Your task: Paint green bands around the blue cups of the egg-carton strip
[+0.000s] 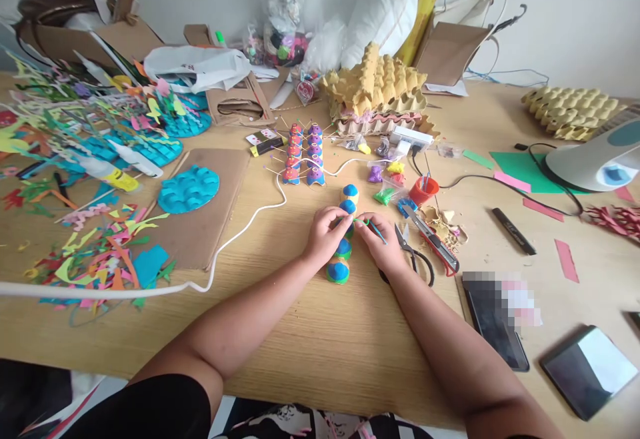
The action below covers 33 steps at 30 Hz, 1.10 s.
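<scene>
In the middle of the table a strip of egg-carton cups [338, 271] runs away from me, with blue caps on top and green round some of the lower edges. My left hand [326, 231] is closed at the strip's left side, thumb and forefinger over a middle cup. From the right, my right hand [379, 244] is pinched at the same cup, with a thin blue modelling tool [379, 233] lying in its fingers. A small bit of green clay [367, 221] shows at its fingertips. Scissors [414, 257] lie just right of that hand, partly behind it.
A utility knife [431, 239], an orange cup [423, 190] and clay packets [385, 195] lie to the right. Finished cup strips [315, 153] with sticks stand behind. A white cable [215, 262] crosses the left side near paper scraps [100, 262]. A phone [493, 332] lies front right.
</scene>
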### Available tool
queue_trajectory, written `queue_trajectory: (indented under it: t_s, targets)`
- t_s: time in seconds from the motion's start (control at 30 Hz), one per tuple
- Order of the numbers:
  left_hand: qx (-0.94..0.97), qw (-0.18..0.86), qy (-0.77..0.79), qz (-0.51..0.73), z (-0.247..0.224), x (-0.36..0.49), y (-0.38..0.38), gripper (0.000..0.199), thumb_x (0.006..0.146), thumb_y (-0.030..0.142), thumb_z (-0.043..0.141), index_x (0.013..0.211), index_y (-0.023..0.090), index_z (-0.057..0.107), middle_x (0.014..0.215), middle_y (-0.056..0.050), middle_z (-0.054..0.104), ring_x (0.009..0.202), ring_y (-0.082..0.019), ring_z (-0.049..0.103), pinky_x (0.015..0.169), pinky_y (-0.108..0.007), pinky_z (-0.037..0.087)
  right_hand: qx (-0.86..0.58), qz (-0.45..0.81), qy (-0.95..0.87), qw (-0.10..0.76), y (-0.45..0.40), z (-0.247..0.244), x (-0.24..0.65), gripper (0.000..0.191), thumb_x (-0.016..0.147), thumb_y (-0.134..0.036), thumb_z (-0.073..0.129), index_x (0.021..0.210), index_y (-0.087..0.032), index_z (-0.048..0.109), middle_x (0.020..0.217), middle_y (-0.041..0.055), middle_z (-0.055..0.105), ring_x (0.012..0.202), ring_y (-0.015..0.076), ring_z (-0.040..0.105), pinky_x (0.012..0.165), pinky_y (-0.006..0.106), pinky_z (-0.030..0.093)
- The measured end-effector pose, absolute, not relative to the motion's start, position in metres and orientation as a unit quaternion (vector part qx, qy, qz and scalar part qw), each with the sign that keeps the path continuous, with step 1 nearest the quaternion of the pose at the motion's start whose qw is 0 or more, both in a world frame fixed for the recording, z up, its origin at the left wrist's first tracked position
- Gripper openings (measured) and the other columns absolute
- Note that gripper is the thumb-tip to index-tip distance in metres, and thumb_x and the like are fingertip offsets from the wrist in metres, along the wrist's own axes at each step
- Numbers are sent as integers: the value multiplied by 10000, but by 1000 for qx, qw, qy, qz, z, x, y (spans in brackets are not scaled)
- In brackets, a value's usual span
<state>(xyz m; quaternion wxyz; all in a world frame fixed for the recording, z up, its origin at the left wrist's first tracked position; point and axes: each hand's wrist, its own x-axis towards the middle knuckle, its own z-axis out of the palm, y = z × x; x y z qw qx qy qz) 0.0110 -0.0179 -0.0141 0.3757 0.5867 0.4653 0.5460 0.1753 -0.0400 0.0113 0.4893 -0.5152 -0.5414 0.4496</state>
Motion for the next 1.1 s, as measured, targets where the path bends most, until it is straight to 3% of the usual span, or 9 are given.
queue_trajectory:
  t_s: [0.37,0.63,1.1]
  targets:
    - [592,374,465,541,-10,11,-20,249,974,500,740,894,264,756,1038,-70,785,1121,-269,695,1080,-456,527,-530,445,-536,484,-41,11,176,430,855,-662,794,904,-244,707,805,3,657,742,173,561,712,318,511]
    - [625,363,443,530,-8,8,-20,182,979,443,739,927,271,767,1055,-72,785,1138,-275,695,1120,-475,506,-516,432,-553,491,-40,9,178,416,878,-652,775,906,-240,723,841,16,693,782,184,594,768,331,522]
    - [611,370,436,547,-21,9,-9,243,955,474,755,892,239,762,1021,-75,783,1082,-252,699,1069,-435,525,-496,406,-582,501,-37,10,175,503,867,-709,778,851,-207,740,823,22,710,809,176,604,813,328,507]
